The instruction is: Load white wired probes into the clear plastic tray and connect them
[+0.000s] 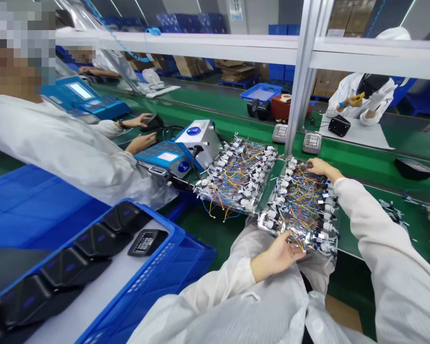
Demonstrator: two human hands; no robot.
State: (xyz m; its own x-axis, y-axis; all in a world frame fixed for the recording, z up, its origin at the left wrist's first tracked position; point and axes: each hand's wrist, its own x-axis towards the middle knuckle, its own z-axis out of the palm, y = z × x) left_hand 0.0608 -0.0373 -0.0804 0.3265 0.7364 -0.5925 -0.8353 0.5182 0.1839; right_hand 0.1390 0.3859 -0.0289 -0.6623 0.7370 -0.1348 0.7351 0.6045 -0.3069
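A clear tray of small white parts with coloured wires [301, 210] lies tilted at the near edge of the green bench [365, 162]. My left hand [277, 255] grips the tray's near edge, fingers curled under it. My right hand [318, 167] rests on the tray's far edge, fingers bent onto the parts. A second, similar tray of wired parts [236, 174] lies just to the left of it.
A blue crate [154, 282] with black devices sits at lower left. A co-worker in white sits at left by a blue and white machine [179, 153]. Two small display units [311, 142] stand past the trays beside a metal post [299, 76]. Another person works at back right.
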